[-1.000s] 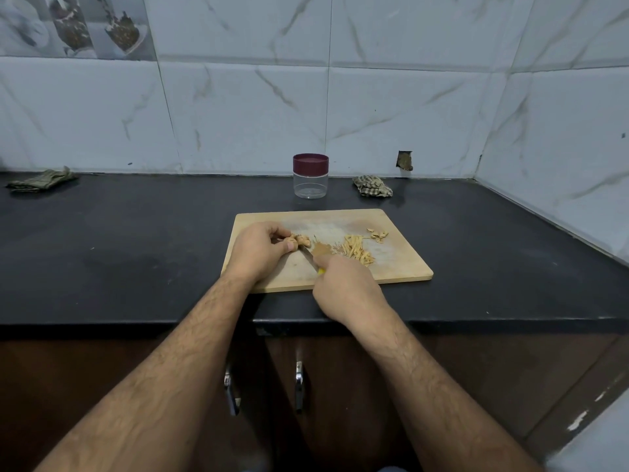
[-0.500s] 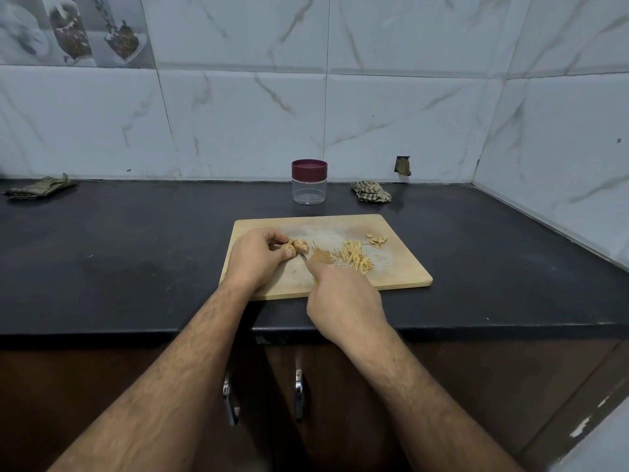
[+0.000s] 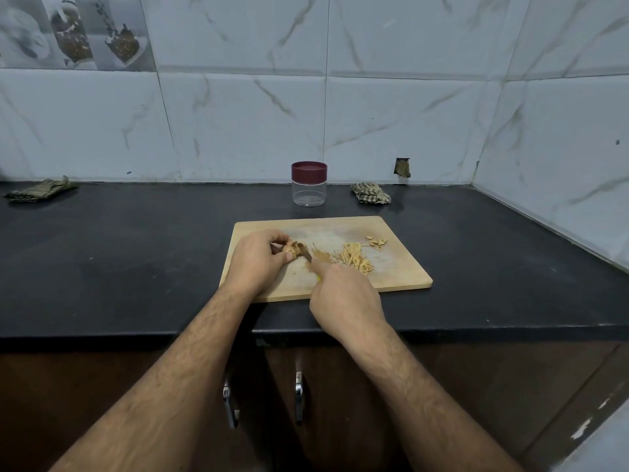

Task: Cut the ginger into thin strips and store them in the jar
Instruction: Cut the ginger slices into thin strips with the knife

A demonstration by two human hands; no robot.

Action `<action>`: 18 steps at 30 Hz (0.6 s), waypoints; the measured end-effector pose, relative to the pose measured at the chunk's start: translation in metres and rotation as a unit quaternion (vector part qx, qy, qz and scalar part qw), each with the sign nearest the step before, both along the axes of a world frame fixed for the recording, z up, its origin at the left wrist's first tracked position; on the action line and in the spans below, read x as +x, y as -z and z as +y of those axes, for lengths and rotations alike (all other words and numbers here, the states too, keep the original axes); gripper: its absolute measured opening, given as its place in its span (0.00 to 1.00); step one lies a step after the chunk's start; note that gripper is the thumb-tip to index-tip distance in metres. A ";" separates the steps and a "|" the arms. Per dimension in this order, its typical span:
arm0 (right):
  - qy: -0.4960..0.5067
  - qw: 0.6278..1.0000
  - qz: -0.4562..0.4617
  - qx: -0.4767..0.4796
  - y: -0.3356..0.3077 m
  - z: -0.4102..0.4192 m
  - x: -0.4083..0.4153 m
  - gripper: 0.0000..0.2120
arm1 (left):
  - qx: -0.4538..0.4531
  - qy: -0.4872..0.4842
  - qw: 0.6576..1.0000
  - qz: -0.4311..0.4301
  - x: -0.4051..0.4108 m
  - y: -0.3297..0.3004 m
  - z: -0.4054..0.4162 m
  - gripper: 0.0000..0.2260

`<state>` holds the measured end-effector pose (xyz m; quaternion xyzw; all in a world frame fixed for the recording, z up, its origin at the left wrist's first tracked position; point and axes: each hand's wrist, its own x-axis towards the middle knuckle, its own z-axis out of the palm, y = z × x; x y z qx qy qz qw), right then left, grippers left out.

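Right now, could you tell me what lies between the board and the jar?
Nothing: in the head view only bare black counter separates the board from the jar.

On the wooden cutting board (image 3: 401, 274) the left hand (image 3: 255, 262) pinches a piece of ginger (image 3: 295, 249) while the right hand (image 3: 343, 298) grips a knife (image 3: 307, 255), blade against the ginger. Cut strips (image 3: 355, 262) lie beside. A lidded jar (image 3: 309, 184) stands behind on the dark tabletop (image 3: 119, 253).
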<state>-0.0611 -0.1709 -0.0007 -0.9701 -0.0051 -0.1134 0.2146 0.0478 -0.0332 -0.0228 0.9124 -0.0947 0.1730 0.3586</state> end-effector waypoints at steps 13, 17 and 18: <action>-0.011 1.000 0.012 -0.004 -0.002 -0.002 0.008 0.24 | 0.035 0.080 0.996 0.021 0.006 -0.002 -0.001 0.04; -0.016 1.000 -0.002 -0.005 -0.002 0.000 0.003 0.24 | 0.020 0.061 0.998 0.003 0.003 0.000 -0.002 0.12; -0.018 1.000 -0.008 -0.004 -0.001 0.000 0.002 0.23 | 0.016 0.057 0.998 -0.002 0.002 -0.001 -0.002 0.13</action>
